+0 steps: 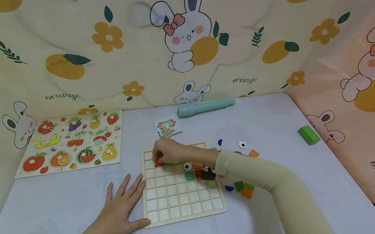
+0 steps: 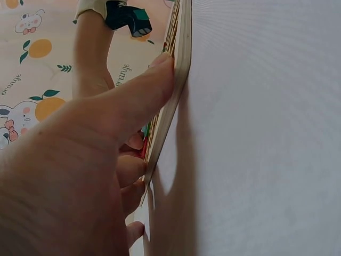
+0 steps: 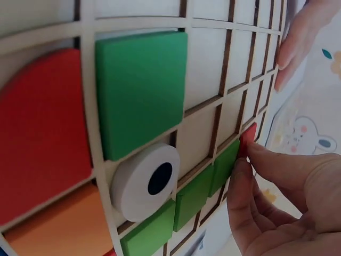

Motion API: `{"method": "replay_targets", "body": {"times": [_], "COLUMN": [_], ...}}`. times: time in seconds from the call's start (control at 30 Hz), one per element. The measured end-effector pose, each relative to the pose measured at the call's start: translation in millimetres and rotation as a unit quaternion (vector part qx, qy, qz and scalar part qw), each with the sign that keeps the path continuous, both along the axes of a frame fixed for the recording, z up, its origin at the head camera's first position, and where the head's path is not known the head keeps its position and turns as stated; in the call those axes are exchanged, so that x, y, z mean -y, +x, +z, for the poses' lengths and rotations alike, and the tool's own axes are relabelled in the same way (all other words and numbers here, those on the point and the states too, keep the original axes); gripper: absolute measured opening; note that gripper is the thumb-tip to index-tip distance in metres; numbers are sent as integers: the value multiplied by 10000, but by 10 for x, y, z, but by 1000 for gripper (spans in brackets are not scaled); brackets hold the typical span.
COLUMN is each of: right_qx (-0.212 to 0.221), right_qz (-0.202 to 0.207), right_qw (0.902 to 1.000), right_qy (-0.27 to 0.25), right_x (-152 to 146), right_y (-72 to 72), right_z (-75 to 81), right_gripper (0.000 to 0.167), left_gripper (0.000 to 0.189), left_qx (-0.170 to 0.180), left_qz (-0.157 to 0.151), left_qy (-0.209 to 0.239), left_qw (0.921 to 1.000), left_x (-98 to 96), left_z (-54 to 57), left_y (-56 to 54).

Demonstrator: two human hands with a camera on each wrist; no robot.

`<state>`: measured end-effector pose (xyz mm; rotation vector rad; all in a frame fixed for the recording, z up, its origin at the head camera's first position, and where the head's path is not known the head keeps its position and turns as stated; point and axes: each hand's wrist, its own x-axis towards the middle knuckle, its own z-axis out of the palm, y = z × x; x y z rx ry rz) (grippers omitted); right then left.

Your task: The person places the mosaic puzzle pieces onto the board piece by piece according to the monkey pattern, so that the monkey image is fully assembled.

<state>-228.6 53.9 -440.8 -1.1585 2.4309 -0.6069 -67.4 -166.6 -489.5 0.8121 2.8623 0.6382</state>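
A wooden grid board (image 1: 173, 202) lies on the white table. My right hand (image 1: 168, 151) reaches over its upper left and pinches a small red piece (image 3: 246, 137) between thumb and index finger, at a cell in line with light green pieces (image 3: 192, 201). My left hand (image 1: 119, 210) is spread with fingers straight, its fingertips and thumb touching the board's left edge. In the right wrist view, a green square (image 3: 143, 90), a white eye piece (image 3: 152, 181), an orange piece (image 3: 61, 229) and a rounded red piece (image 3: 42, 133) sit in cells. My right forearm partly covers the board.
Loose colored pieces, among them an orange one (image 1: 247, 192) and a white eye piece (image 1: 242, 144), lie right of the board. Behind it are a pattern card (image 1: 167, 127) and a teal pen (image 1: 206, 107). A fruit puzzle (image 1: 60, 130) lies far left, a green block (image 1: 308, 135) far right.
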Motion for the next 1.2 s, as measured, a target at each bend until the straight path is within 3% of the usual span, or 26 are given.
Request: {"method": "replay_targets", "body": {"times": [0.33,0.5,0.63,0.83,1.0,1.2], "right_qx": [-624,-925,-629,363,750,591], "right_qz": [57,-106,-336,-564,-1108,-1452], "right_qw": [9975,9956,9966,9969,9851,9762], "right_qy": [322,-126,-410,415,1083,1500], "right_x": [26,-129,-485,-1247,-1695,-1776], "right_y": [81,97,28,22,188,333], "right_z": [-15,32,204,370,324,197], "right_gripper": [6,5,6,5,8,22], "left_gripper": [103,103,103,105,104,104], "left_qx": [-83,-65,-51,-36,-39,-81], "left_qz": [-32,11,24,-25,-73,-16], "left_qy": [43,13,-36,-138,-114,-117], "left_qw": [10000,10000,10000,9999,9999,9999], "left_x": [34,50,31,-12,-23,14], "left_z": [8,5,-9,-29,-29,-21], "left_y": [18,19,8,-10,-17,-1]}}
